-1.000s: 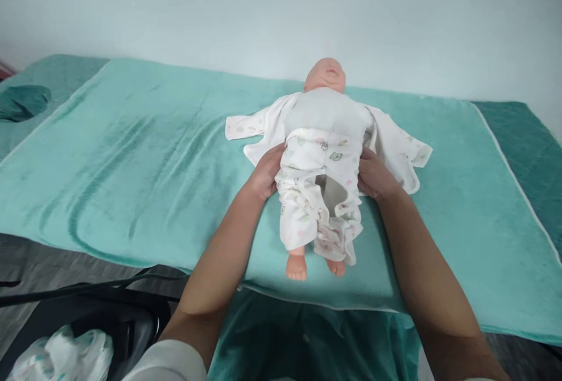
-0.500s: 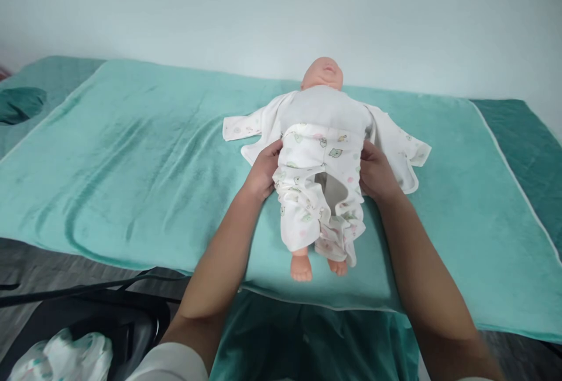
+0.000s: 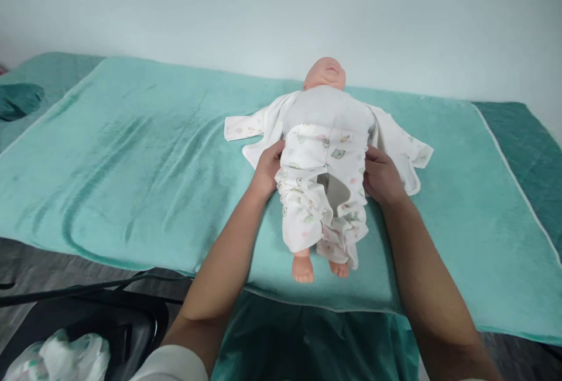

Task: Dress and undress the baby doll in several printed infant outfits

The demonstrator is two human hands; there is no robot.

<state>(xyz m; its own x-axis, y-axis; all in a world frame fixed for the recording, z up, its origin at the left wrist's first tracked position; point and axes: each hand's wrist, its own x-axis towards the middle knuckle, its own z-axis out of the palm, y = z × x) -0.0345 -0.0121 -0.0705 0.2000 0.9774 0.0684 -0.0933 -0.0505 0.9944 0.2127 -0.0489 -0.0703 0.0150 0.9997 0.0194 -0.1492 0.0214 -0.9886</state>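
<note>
A baby doll [image 3: 325, 74] lies on its back, head toward the wall and bare feet toward me. White patterned baby pants [image 3: 307, 153] cover its hips and legs, with an opening at the crotch. Under the doll a white baby jacket [image 3: 401, 147] is spread, sleeves out to both sides. At the left of the waist, my left hand [image 3: 268, 169] has its fingers closed at the pants' side edge. My right hand [image 3: 383, 175] is likewise closed at the opposite edge. The fingertips of both hands are partly hidden by the cloth and the doll's sides.
A teal blanket [image 3: 132, 164] covers the table, with wrinkles on the left. Behind it stands a pale wall [image 3: 219, 12]. At lower left, a crumpled patterned cloth [image 3: 65, 357] lies on a black chair [image 3: 109, 311]. A darker teal cover [image 3: 527, 141] shows at the right end.
The view has shifted slightly. Both hands stay at the sides of the pants, and the doll and clothes keep nearly the same arrangement.
</note>
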